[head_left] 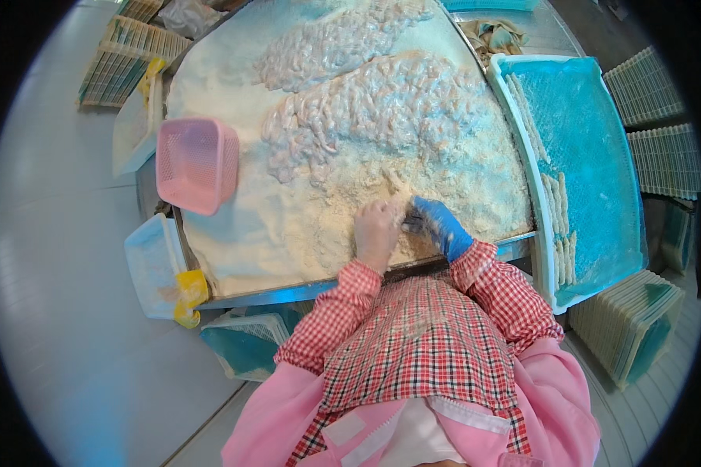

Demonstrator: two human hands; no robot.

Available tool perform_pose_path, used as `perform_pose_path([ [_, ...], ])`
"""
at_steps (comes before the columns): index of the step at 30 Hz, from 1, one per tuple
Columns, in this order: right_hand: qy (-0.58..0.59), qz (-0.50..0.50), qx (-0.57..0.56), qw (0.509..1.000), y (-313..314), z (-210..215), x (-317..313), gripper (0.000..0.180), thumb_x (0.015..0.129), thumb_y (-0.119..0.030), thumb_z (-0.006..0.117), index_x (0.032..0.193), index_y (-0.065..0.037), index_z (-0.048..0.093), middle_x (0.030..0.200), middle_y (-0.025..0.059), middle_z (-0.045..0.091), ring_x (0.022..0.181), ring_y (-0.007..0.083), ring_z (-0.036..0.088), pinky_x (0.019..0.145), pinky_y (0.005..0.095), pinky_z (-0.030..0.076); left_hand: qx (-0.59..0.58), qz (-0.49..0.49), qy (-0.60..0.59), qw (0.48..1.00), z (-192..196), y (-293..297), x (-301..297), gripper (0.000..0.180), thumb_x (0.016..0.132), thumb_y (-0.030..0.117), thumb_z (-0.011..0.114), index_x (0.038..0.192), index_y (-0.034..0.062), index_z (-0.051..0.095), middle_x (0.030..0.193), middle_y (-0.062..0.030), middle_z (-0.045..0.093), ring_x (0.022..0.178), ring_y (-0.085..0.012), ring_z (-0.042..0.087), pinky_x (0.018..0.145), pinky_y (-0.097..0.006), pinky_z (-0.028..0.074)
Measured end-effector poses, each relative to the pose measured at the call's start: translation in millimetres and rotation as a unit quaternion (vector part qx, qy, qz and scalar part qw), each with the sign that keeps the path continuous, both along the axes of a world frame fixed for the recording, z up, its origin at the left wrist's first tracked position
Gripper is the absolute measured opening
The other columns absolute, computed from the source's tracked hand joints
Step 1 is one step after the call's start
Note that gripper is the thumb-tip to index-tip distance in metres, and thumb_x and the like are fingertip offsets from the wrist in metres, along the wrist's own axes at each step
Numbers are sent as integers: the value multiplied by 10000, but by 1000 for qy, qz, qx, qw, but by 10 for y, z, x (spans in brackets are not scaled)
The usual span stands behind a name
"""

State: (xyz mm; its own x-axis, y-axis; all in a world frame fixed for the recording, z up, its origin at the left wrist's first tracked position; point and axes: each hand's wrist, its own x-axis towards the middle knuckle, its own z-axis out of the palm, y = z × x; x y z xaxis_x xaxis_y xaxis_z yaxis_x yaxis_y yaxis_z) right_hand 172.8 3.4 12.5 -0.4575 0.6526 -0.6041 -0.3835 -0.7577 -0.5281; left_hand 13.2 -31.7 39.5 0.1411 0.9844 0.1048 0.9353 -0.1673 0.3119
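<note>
At the near edge of the table, my left hand, in a pale thin glove, is closed round a crumb-coated pale strip. The strip's far end sticks out beyond my fingers. My right hand, in a blue glove, is closed against the same strip right beside the left; its fingertips are partly hidden. Loose pale crumbs lie under and around both hands. Just beyond, a long heap of wet, pale raw strips rests on the crumbs, with a second heap behind it.
On the right stands a white-rimmed tray with a turquoise mesh bottom, holding coated strips in rows along its left side. A pink basket sits at the table's left. Stacked trays stand at the lower right; a white-blue bin hangs left.
</note>
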Motion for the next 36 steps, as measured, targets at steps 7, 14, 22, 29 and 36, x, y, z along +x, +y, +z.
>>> perform_pose_path([
  [7, 126, -90, -66, 986, -32, -27, -299, 420, 1020, -318, 439, 1310, -21, 503, 1241, 110, 582, 1097, 222, 577, 943, 342, 490, 60, 80, -92, 991, 230, 50, 112, 524, 870, 244, 539, 1365, 85, 474, 1308, -183, 505, 1271, -313, 424, 1072, -462, 298],
  [14, 378, -492, 207, 757, -74, 339, -795, 498, 1029, -367, 368, 1441, -86, 380, 1437, 108, 452, 1295, 220, 462, 1080, 394, 393, 44, 3, -62, 997, 104, 347, 583, 581, 931, 287, 462, 1444, 34, 364, 1489, -202, 350, 1375, -309, 340, 1116, -473, 232],
  [22, 55, -170, -53, 983, 363, 661, 797, 263, 971, -300, 536, 1137, -105, 595, 810, -21, 570, 644, 98, 508, 562, 256, 444, 74, 63, -202, 975, 398, 1003, 291, 556, 968, 285, 472, 1423, -14, 363, 1495, -194, 339, 1403, -315, 296, 1156, -417, 215],
  [29, -367, -196, 184, 891, 1610, 997, 2084, 402, 968, -410, 508, 1208, -90, 552, 911, 8, 609, 679, 73, 486, 563, 235, 393, 105, 394, -208, 889, -308, 1295, -1037, 364, 896, 269, 638, 1196, 70, 584, 1204, -148, 556, 1135, -279, 503, 992, -403, 391],
  [36, -339, -83, 221, 911, 2413, 107, 2646, 579, 969, -538, 433, 1346, -107, 521, 1302, 103, 561, 1099, 228, 538, 942, 424, 421, 15, 373, -85, 924, -90, 1641, -1081, 334, 853, 252, 674, 1101, 37, 614, 980, -98, 610, 895, -231, 578, 763, -355, 476],
])
